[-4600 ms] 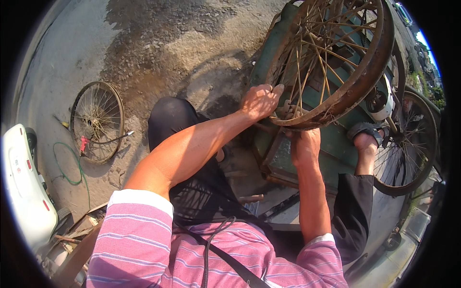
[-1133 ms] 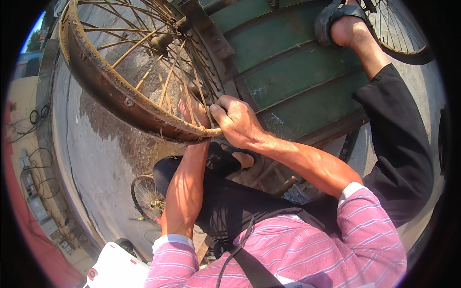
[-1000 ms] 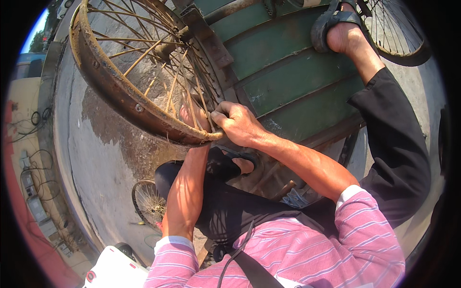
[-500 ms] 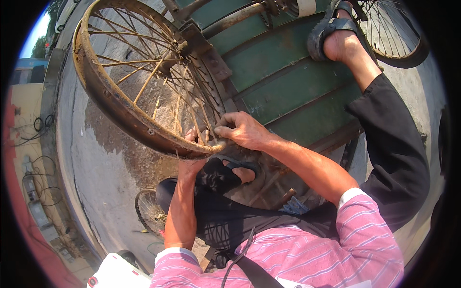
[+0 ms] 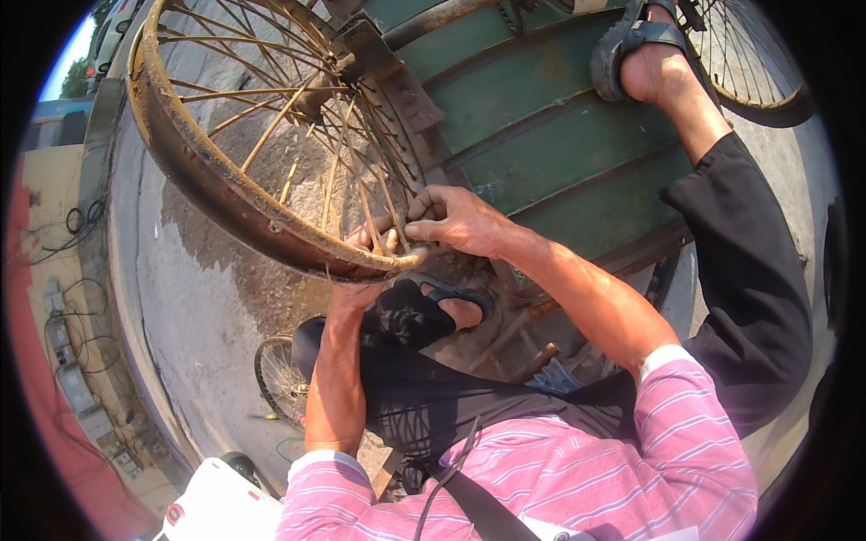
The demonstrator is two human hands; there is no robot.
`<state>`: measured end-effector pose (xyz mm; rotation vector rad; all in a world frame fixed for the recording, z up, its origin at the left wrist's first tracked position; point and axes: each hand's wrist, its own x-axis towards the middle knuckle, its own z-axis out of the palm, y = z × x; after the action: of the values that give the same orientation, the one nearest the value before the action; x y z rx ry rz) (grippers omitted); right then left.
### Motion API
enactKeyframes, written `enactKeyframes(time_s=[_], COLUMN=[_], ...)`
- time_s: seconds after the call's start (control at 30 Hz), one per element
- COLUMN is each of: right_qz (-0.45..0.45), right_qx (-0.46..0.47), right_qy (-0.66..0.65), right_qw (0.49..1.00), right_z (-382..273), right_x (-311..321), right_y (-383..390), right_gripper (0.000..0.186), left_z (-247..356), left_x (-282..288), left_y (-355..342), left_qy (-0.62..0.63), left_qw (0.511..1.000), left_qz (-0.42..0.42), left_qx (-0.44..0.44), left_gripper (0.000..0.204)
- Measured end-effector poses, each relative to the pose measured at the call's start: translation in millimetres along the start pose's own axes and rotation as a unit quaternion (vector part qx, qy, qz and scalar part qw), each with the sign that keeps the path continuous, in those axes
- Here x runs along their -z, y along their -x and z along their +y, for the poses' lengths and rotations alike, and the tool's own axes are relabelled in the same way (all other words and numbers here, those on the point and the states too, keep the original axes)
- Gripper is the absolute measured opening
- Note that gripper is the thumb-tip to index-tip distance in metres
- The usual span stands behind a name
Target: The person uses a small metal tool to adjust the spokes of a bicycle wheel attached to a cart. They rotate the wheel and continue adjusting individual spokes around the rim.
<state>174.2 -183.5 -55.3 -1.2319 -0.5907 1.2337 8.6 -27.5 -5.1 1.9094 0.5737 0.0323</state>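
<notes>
A rusty spoked wheel [image 5: 271,225], its rim bare of a tyre, stands tilted in front of me on the left. Several brown spokes [image 5: 271,126] run from its hub [image 5: 334,72] to the rim. My left hand [image 5: 365,242] reaches up from beneath and grips the near part of the rim, fingers curled among the spoke ends; the rim partly hides it. From the right, my right hand [image 5: 451,221] comes to the same spot, thumb and forefinger pinched together at a spoke's lower end just inside the rim.
A green metal panel [image 5: 541,153] with ridges lies beyond my hands, and my sandalled foot [image 5: 649,68] rests on it. Another spoked wheel [image 5: 780,108] is at far right, a smaller one [image 5: 275,379] at lower left. A white object [image 5: 221,505] stands near my left elbow.
The whole view has shifted a little, with the wheel now slightly higher and further left. Both hands stay at the same part of the rim; the right fingers have moved only slightly.
</notes>
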Motion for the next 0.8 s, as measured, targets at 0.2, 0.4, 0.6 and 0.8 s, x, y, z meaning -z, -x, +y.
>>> enactKeyframes(time_s=[0.2,0.4,0.6,0.8], right_qz=[-0.015,-0.023,-0.007,0.035], right_qx=[0.029,0.053,0.058,0.078], right_qy=[0.072,0.174,0.179,0.205], right_qw=[0.997,0.983,0.982,0.975], right_z=[-4.0,-12.1,-5.8,-21.4], right_x=[4.8,9.3,5.5,-4.1], right_y=[-7.4,-3.8,-5.0,1.2], right_gripper=[0.039,0.047,0.05,0.044], left_z=[-1.3,-6.7,9.0,-6.7], left_x=[6.5,19.1,-2.9,3.2], left_y=[0.1,-3.3,-4.9,-7.1], left_qy=[-0.04,-0.163,0.082,0.129], left_qw=[0.999,0.982,0.993,0.99], left_qz=[0.017,0.025,0.026,-0.019], left_qx=[-0.006,-0.089,0.081,0.05], left_gripper=[0.036,0.039,0.03,0.025])
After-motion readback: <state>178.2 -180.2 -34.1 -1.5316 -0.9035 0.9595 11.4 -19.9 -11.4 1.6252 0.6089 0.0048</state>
